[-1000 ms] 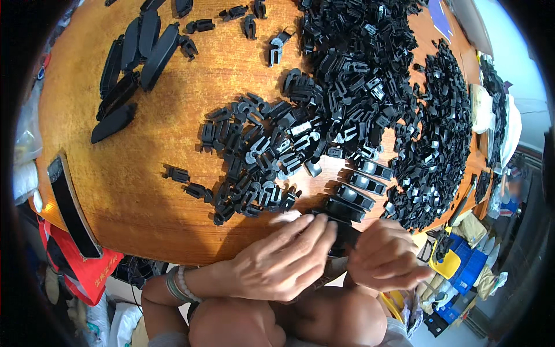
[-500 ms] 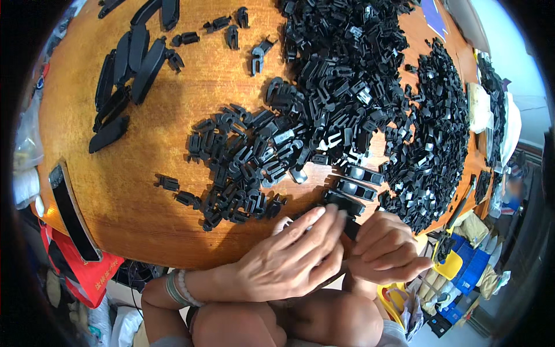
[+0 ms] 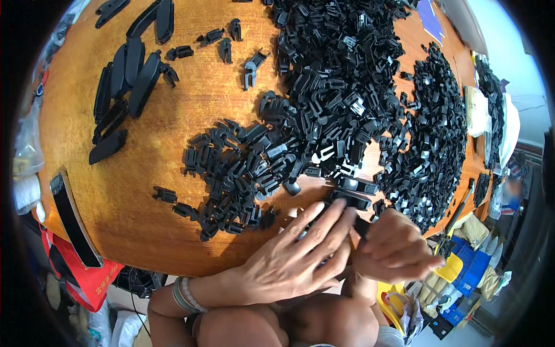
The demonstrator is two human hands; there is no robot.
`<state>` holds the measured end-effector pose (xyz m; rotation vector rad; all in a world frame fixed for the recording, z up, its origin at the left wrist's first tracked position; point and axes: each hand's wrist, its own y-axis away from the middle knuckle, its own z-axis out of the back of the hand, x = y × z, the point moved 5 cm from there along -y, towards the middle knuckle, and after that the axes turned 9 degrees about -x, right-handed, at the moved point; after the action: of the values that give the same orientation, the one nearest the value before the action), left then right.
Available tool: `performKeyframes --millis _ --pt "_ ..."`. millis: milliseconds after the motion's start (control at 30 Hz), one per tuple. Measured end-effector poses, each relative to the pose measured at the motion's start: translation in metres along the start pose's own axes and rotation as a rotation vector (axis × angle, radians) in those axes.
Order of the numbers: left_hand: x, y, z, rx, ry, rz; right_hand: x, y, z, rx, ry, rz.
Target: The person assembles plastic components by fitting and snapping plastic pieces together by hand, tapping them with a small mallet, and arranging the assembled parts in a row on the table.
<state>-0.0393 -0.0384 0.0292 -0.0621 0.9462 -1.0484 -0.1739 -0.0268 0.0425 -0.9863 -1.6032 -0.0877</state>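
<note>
My left hand (image 3: 298,251) reaches over the table's near edge with its fingers stretched out and slightly apart. Its fingertips lie against a short row of black plastic parts with shiny faces (image 3: 359,186); the palm hides what lies under it. Beside it, my right hand (image 3: 396,248) is curled closed and blurred by motion. A flat black piece (image 3: 362,226) juts from its finger side toward the row, its held end hidden. Just beyond both hands spreads a heap of small black plastic clips (image 3: 335,104), with a looser cluster of clips (image 3: 237,168) at its left.
Long black handle-shaped pieces (image 3: 144,84) lie at the far left of the wooden table (image 3: 150,231). Another heap of small black parts (image 3: 430,139) fills the right. A black strip (image 3: 75,222) crosses the left edge, above a red bag (image 3: 95,289). Yellow and blue containers (image 3: 462,260) stand at lower right.
My right hand has shifted slightly right, and my left fingers have spread and slid a little right over the row. Less of the row shows. The view has tilted slightly.
</note>
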Motion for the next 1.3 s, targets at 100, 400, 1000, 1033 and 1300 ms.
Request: performKeyframes --millis 100,400,1000,1033,1300 --pt "0.007 -0.005 -0.006 0.09 0.01 0.055 0.005 -0.012 0.009 -0.071 -0.08 0.131" --pt "0.004 -0.004 -0.009 0.132 -0.097 0.002 -0.006 -0.012 -0.001 -0.014 0.023 0.049" --pt "0.013 -0.006 -0.014 0.159 -0.052 0.003 -0.019 -0.029 0.008 -0.032 -0.115 -0.032" --pt "0.014 -0.007 -0.015 0.164 -0.049 0.002 -0.018 -0.03 0.005 -0.023 -0.049 0.004" --pt "0.011 -0.006 -0.017 0.194 -0.031 0.01 -0.017 -0.025 -0.005 0.07 0.111 0.024"
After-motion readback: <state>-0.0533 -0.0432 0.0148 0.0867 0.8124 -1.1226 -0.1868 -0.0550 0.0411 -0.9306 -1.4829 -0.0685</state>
